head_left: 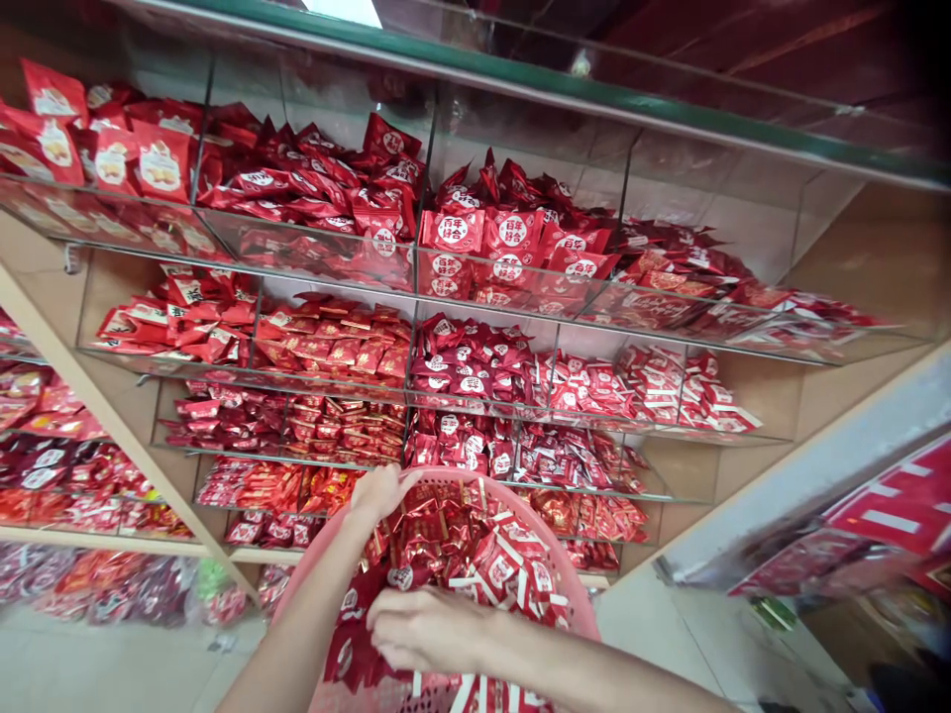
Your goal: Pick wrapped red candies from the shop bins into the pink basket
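A pink plastic basket with holes in its wall is in front of me, holding many small wrapped packets. My left hand is closed over its far rim. Inside the basket, my right hand is low on the left side, fingers curled at some dark red packets; the palm hides part of what they grip. Red-and-white packets lie to the right of that hand, and shiny red ones with gold are beyond it.
Tiered shelves with clear dividers rise ahead, filled with red packets. A glass shelf edge crosses the top. Bagged goods sit low at left. Red packaging is at right, above the tiled floor.
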`<state>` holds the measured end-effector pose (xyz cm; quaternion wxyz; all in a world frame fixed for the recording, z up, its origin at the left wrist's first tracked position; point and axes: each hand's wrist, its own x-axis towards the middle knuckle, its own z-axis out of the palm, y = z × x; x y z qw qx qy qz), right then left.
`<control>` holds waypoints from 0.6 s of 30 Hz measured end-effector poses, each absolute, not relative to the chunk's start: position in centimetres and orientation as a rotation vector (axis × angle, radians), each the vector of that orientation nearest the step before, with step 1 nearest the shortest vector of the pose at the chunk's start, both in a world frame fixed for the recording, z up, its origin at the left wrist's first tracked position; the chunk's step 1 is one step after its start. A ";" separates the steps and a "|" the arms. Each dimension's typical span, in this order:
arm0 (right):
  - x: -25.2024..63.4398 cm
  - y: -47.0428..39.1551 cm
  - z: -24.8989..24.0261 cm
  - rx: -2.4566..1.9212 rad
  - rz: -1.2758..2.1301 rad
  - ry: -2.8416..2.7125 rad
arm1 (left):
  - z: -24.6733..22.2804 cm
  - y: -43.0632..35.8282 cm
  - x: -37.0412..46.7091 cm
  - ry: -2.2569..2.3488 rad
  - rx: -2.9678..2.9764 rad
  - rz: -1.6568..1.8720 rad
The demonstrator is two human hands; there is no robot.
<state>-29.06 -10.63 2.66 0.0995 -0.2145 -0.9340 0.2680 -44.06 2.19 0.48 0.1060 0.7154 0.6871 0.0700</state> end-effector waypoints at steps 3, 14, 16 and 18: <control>-30.8 -10.3 1.5 -0.453 0.235 -2.975 | 0.5 2.1 -44.1 2.030 2.105 0.200; -32.0 -9.9 -0.5 -0.417 -0.324 -2.937 | 0.5 2.1 -44.1 2.023 2.108 0.229; -31.6 -10.1 0.0 -0.408 -0.320 -2.934 | 0.6 2.1 -44.1 2.011 2.114 0.240; -31.1 -9.9 1.1 -0.379 -0.331 -2.905 | 0.6 2.1 -44.2 2.006 2.117 0.240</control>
